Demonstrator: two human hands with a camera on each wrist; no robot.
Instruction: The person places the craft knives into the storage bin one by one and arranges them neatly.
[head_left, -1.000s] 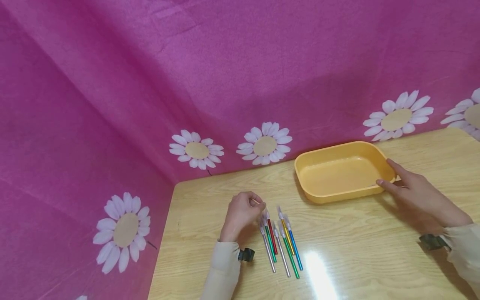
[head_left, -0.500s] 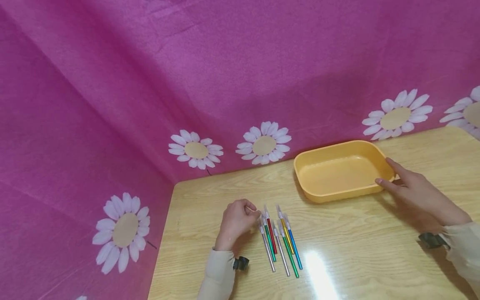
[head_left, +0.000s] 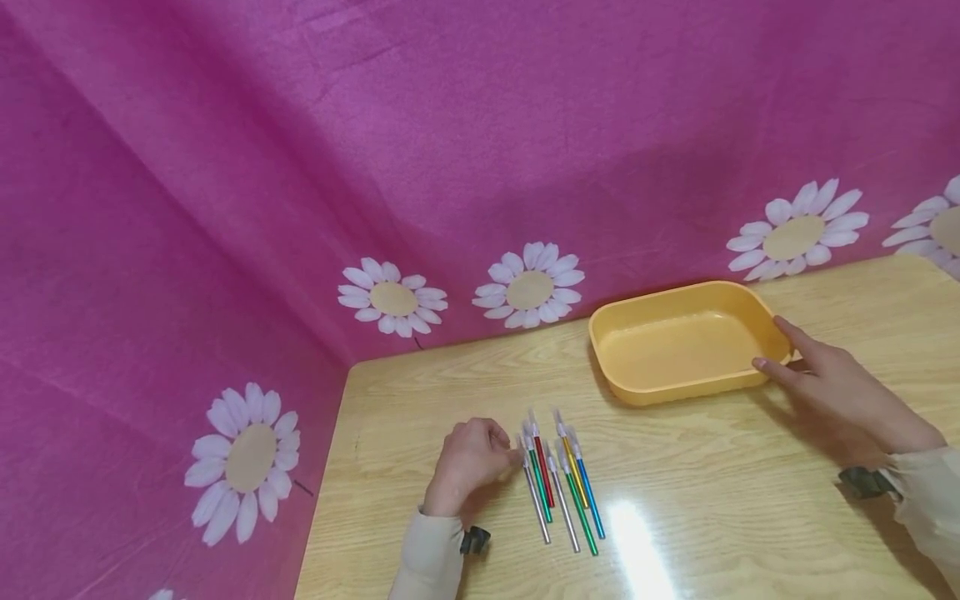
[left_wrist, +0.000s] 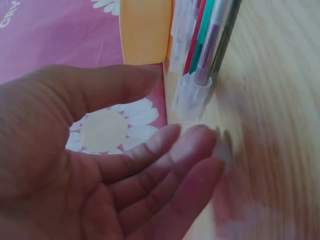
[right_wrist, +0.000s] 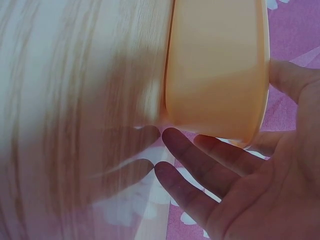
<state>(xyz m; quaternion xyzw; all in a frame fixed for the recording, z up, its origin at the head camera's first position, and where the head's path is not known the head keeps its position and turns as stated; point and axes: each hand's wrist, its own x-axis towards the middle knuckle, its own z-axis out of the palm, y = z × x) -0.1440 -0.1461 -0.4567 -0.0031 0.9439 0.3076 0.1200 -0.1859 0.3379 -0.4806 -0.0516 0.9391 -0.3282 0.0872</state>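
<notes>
My left hand (head_left: 468,462) is just left of a loose row of slim, capped sticks that look like craft knives. Among them are a silver one (head_left: 537,503), a red one (head_left: 544,472), a gold one (head_left: 576,477) and a blue one (head_left: 590,497). In the left wrist view a gap parts the thumb from the relaxed fingers, with nothing between; a clear cap (left_wrist: 192,97) stands just beyond the fingertips. My right hand (head_left: 843,387) holds the right end of a yellow plastic basin (head_left: 690,390), thumb on the near rim and fingers round the end wall.
The wooden table (head_left: 712,500) carries the basin and the capped sticks. A magenta cloth (head_left: 525,150) with white daisies hangs along the table's back and left sides. A bright light reflection (head_left: 637,550) lies on the front of the table.
My left hand has drawn back from the tops of the capped sticks, toward the front and slightly left. My right hand and the basin have stayed in place.
</notes>
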